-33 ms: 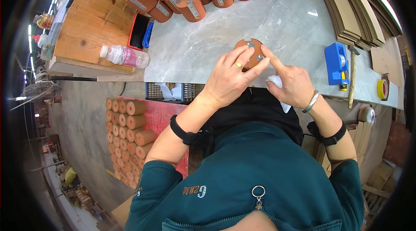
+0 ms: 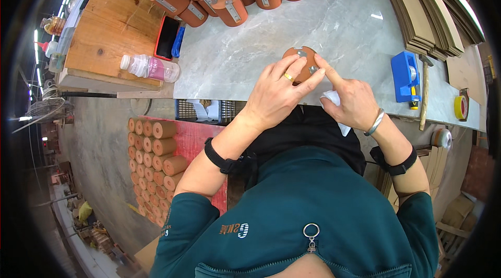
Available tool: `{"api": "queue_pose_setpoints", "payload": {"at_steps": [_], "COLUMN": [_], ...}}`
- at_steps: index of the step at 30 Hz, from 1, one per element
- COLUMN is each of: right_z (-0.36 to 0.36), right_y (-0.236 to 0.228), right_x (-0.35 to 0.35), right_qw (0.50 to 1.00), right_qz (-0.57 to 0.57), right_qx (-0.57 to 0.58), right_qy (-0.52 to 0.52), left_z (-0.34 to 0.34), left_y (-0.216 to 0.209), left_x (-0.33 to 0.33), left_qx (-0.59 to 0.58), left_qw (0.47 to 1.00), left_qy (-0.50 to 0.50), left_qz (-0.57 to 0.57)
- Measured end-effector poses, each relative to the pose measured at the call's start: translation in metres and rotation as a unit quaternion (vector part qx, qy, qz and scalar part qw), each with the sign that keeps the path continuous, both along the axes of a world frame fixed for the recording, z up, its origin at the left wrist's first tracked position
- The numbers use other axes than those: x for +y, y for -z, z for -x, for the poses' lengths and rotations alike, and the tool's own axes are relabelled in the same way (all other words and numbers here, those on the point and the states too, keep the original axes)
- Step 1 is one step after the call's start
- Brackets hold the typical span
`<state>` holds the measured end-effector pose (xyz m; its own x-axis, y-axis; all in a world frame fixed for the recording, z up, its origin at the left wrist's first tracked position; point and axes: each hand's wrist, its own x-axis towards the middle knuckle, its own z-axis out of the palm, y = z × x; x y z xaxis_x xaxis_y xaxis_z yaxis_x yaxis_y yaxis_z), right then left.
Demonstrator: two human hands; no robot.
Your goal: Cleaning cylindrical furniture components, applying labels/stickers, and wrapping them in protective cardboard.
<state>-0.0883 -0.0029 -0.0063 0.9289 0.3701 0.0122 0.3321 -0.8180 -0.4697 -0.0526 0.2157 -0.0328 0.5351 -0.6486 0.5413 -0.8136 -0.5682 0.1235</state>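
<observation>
Clock directions are read from the workpiece, with 12 toward the table's far edge. The workpiece, a brown cylinder (image 2: 309,57) with metal fittings on its round upper face, is at the near edge of the table (image 2: 344,22), in front of the person.

Left hand (image 2: 274,92): at 7 to 8 o'clock, thumb and fingers spread over the upper face; whether it grips the cylinder cannot be told. A yellow ring (image 2: 288,78) is on one finger.

Right hand (image 2: 355,100): at 4 o'clock, index finger extended, tip touching the rim at 2; the other fingers are folded around a white cloth (image 2: 334,97).

Surrounding items:
- 10 to 1 o'clock: grouped brown cylinders with metal strips (image 2: 229,7).
- 2 o'clock: stacked cardboard sheets (image 2: 409,14).
- 3 o'clock: blue tape dispenser (image 2: 402,77); beside it, a wooden-handled hammer (image 2: 424,90).
- 8 o'clock, below table level: stacked plain cylinders (image 2: 156,158).
- 9 o'clock: clear plastic bottle (image 2: 148,67), lying on its side.
</observation>
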Motion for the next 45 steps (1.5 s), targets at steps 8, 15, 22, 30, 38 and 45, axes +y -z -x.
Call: {"api": "queue_pose_setpoints", "payload": {"at_steps": [8, 15, 22, 30, 38, 45], "right_z": [0.000, -0.001, 0.001, 0.000, 0.001, 0.009], "right_y": [0.001, 0.002, 0.001, 0.002, 0.000, 0.011], "right_x": [0.001, -0.003, -0.001, -0.002, 0.004, 0.000], "right_qw": [1.000, 0.996, 0.997, 0.999, 0.999, 0.997], "right_qz": [-0.010, -0.085, -0.067, -0.043, -0.026, -0.064], "right_qx": [0.008, 0.034, 0.020, -0.007, -0.030, -0.034], "right_qy": [0.005, 0.013, 0.012, 0.014, -0.004, -0.002], "left_z": [-0.002, -0.003, -0.006, -0.016, -0.017, -0.011], "left_y": [-0.011, -0.012, -0.014, -0.006, -0.005, 0.002], "left_x": [0.003, -0.002, 0.002, 0.011, 0.023, 0.014], "left_qx": [0.003, -0.021, -0.008, 0.024, 0.013, -0.022], "left_qw": [0.999, 0.998, 0.999, 0.997, 0.994, 0.995], "left_qy": [-0.002, 0.001, 0.023, 0.067, 0.106, 0.092], "left_qz": [-0.049, -0.062, -0.044, -0.028, 0.036, 0.035]}}
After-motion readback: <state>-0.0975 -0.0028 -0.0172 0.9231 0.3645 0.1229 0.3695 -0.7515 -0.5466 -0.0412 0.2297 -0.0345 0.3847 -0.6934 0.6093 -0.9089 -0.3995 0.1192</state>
